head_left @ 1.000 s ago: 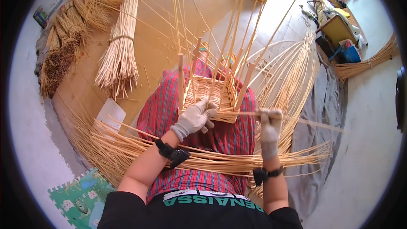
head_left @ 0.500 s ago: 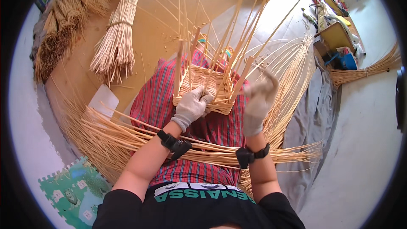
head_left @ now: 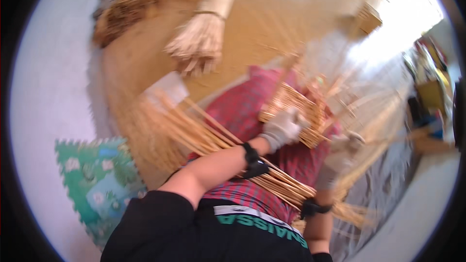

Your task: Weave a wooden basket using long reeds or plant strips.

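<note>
A partly woven wicker basket (head_left: pixel 291 101) rests tilted on my lap, over a red plaid cloth (head_left: pixel 235 109). My gloved left hand (head_left: pixel 285 128) is closed on the basket's near edge. To its right, close to the basket's right corner, is my gloved right hand (head_left: pixel 337 160), smeared by motion; its fingers cannot be made out. Upright stakes and long strands around the basket are blurred. A band of loose rattan strands (head_left: pixel 284 184) lies across my lap, under my forearms.
A tied bundle of pale strands (head_left: pixel 196 41) lies on the floor ahead, near a white board (head_left: pixel 168 89). A green foam mat (head_left: pixel 99 177) is at the left. Another small basket (head_left: pixel 368 18) stands far right. Grey cloth (head_left: pixel 376 184) and more strands spread on the right.
The whole view has swung, so the basket and my hands appear further right and tilted. My left hand stays on the basket. My right hand has lowered beside it, still blurred.
</note>
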`<state>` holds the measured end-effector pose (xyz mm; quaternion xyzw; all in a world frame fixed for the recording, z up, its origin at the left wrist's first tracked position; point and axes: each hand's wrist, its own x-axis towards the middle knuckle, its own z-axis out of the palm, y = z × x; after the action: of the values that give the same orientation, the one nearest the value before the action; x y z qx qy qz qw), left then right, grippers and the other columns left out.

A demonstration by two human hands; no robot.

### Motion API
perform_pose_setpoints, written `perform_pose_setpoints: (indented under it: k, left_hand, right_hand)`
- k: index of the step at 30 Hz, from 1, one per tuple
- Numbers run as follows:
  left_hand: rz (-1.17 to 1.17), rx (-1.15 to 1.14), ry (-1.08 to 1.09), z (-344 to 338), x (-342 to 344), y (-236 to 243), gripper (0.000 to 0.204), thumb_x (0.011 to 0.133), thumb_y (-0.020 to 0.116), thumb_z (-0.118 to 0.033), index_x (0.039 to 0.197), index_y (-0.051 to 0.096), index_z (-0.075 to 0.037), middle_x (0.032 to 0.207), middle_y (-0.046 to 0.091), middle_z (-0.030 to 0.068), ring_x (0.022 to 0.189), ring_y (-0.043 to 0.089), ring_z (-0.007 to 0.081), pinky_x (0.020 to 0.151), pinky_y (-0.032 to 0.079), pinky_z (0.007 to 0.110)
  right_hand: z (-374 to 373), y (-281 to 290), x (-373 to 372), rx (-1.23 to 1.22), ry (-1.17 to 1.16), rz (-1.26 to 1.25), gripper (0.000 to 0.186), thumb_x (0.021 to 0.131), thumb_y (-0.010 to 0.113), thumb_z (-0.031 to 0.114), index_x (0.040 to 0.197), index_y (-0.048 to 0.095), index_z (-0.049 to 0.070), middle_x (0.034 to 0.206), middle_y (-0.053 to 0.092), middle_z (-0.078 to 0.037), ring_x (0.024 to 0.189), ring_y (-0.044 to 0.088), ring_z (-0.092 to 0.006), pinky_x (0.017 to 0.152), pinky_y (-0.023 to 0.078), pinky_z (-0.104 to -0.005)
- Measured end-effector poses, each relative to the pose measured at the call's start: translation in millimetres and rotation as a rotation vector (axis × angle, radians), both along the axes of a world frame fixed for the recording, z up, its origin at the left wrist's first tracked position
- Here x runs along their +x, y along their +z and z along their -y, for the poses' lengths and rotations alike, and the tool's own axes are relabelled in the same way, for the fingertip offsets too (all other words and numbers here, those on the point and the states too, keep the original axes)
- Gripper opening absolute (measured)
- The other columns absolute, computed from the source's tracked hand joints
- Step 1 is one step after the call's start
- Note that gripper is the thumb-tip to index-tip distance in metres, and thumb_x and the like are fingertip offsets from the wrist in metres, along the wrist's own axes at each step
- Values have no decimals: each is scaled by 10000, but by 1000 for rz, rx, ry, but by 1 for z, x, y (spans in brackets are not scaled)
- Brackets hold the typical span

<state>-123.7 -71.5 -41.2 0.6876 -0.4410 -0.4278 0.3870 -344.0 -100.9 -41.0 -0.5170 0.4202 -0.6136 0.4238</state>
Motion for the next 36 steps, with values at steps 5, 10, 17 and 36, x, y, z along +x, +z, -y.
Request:
perform_pose_setpoints:
  k: [5, 10, 17, 36]
  left_hand:
    - [0, -192, -219, -61, 47, 69, 610, 995, 689, -210, 1527, 431, -56, 1266, 694, 213, 1212, 668, 261, 1071, 509, 362]
    - [-242, -93, -326, -119, 159, 90, 403, 962, 710, -135, 1350, 627, -66, 1221, 719, 165, 1122, 696, 239, 1017, 535, 346]
    - [536, 129, -88, -165, 205, 63, 297, 922, 722, -174, 1217, 722, -146, 1113, 727, 103, 1042, 685, 324, 912, 557, 402]
    - [544, -154, 171, -175, 234, 53, 135, 894, 665, 25, 1016, 684, -30, 1017, 692, 106, 965, 681, 217, 912, 557, 341]
  right_hand:
    - [-5, 48, -11, 439, -66, 144, 296, 1085, 568, 358, 1167, 637, 81, 962, 703, -85, 810, 706, -238, 707, 590, -339]
    - [-47, 36, 0, 544, 450, -307, 190, 1088, 577, 226, 1123, 663, 60, 886, 697, -42, 718, 650, -117, 619, 540, -269]
    - [-78, 41, 75, 302, 741, -636, 165, 1011, 648, 92, 1152, 692, 17, 955, 737, -85, 849, 697, -162, 789, 548, -292]
    - [-95, 50, 88, -4, 801, -885, 147, 889, 651, 7, 1016, 694, 66, 1058, 706, -134, 987, 687, -339, 863, 552, -398]
